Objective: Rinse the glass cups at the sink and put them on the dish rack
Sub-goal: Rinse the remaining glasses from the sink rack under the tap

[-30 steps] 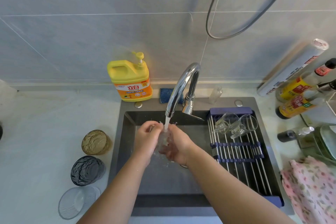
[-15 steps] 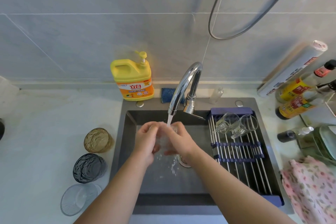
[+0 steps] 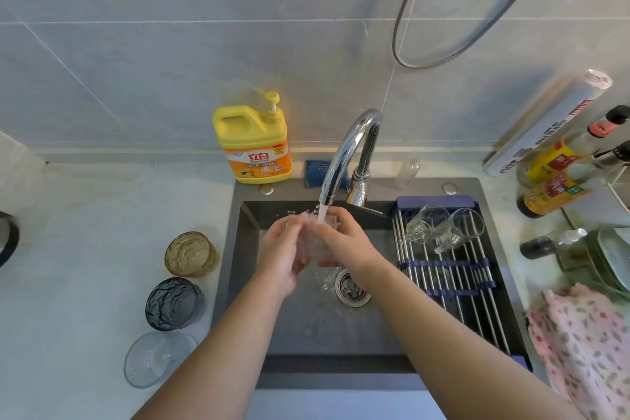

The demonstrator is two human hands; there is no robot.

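Observation:
A clear glass cup (image 3: 318, 240) is held under the running faucet (image 3: 344, 160), above the dark sink (image 3: 306, 327). My left hand (image 3: 281, 256) and my right hand (image 3: 344, 242) both wrap around it, hiding most of it. Water falls into the cup's mouth. Two clear cups (image 3: 443, 227) lie on their sides at the far end of the roll-up dish rack (image 3: 453, 283) over the sink's right half. On the counter to the left stand an amber cup (image 3: 191, 254), a dark grey cup (image 3: 174, 303) and a clear cup (image 3: 156, 358).
A yellow detergent bottle (image 3: 254, 140) and a blue sponge (image 3: 320, 172) sit behind the sink. Sauce bottles (image 3: 559, 177), a foil roll (image 3: 552, 119) and stacked dishes (image 3: 610, 256) crowd the right counter, with a pink floral cloth (image 3: 586, 344) at its front. A cable (image 3: 443, 54) hangs on the wall.
Both hands have turned the cup under the stream and lifted it slightly toward the spout. The drain now shows below the right wrist.

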